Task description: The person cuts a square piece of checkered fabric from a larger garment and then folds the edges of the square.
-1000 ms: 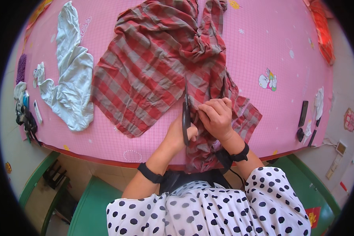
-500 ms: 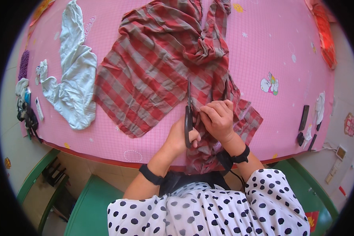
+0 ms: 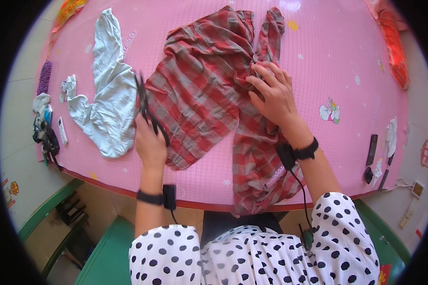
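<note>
One checked cloth (image 3: 195, 95) lies spread on the pink table (image 3: 347, 156), and the scissors (image 3: 144, 97) have just swung from its middle to its left edge, so cutting looks paused! Left hand (image 3: 151, 145): fingers clamped round the handles. Right hand (image 3: 273, 95) has moved to the cloth's upper right, fingers slightly apart on a fold. Left of the cloth, a crumpled pale-blue garment (image 3: 111, 109).

On the table (image 3: 342, 152), the cloth (image 3: 199, 95) lies — partly beneath the right hand (image 3: 273, 95) — right of a second cloth (image 3: 111, 95) (scissors (image 3: 144, 102) near both).
</note>
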`<state>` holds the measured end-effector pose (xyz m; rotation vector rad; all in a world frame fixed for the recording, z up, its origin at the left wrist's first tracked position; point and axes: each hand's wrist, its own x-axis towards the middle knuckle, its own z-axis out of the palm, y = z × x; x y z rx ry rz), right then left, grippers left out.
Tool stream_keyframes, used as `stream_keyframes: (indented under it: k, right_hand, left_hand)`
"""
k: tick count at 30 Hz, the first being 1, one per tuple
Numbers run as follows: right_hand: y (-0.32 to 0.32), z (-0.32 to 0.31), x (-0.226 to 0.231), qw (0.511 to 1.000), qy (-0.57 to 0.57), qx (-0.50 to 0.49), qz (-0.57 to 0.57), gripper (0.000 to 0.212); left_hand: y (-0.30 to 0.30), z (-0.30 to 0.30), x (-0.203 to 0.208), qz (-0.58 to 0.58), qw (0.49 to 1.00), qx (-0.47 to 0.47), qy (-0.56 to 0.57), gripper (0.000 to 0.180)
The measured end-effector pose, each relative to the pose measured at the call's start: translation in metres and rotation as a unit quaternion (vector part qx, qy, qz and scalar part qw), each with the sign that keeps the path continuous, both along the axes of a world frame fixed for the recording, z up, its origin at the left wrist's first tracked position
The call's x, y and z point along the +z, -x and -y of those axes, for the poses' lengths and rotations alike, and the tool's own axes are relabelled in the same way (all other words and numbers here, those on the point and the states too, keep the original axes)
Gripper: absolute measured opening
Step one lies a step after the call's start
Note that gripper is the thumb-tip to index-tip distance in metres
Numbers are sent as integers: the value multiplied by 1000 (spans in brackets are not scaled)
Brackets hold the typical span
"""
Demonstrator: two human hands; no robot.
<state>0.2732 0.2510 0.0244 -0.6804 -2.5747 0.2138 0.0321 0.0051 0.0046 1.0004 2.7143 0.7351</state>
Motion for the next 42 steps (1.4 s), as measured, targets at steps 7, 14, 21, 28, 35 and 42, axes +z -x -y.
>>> stream_keyframes:
  k: [7, 14, 21, 28, 35, 42]
  right_hand:
    - [-12, 11, -35, 988, 54, -113, 92, 46]
    - [-50, 106, -32, 943, 122, -268, 153, 60]
    - [-48, 85, -12, 968, 80, -227, 68, 58]
    - [-35, 41, -41, 949, 110, -270, 120, 54]
    - [-46, 118, -23, 991, 54, -110, 61, 34]
    - [-60, 126, -69, 990, 8, -124, 65, 14]
  left_hand:
    - [32, -81, -18, -137, 981, -114, 79, 66]
    - [83, -116, -32, -228, 933, -276, 47, 69]
    - [22, -98, 5, -110, 976, -183, 28, 65]
    - [-23, -25, 1, -23, 981, -138, 133, 70]
    - [-77, 23, 16, 306, 936, -175, 17, 46]
    - [-144, 59, -13, 666, 724, -153, 93, 55]
